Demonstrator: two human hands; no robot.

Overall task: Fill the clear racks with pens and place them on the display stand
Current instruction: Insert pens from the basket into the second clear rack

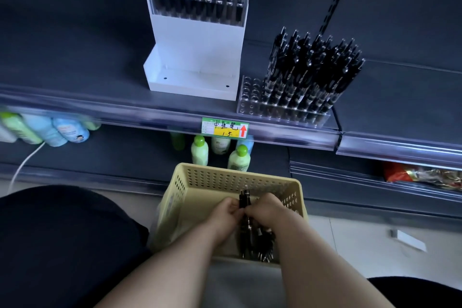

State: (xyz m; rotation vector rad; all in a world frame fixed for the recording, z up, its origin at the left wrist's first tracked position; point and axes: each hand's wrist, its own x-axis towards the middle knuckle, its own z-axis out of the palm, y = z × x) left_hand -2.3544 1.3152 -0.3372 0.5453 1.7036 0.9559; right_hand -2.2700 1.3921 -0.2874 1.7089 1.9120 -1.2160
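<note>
Handwritten on the price tag (pixel 225 128), clipped to the shelf edge strip (pixel 150 117) just below the display stand's (pixel 197 57) right front corner: 中性笔, with 1.5 beneath on yellow. Red upward arrow at its right end. Small green-part print too fine to read. Labels on bottles (pixel 199 150) farther below the stand blurred, illegible.

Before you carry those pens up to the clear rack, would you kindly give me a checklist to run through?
1. Grip on the pens by left hand and right hand: ok.
2. Free holes at the clear rack left end: ok.
3. Room on the display stand lower tier: ok.
4. Held pens all pointing one way: cannot tell.
5. More pens left in the basket: ok.
</note>
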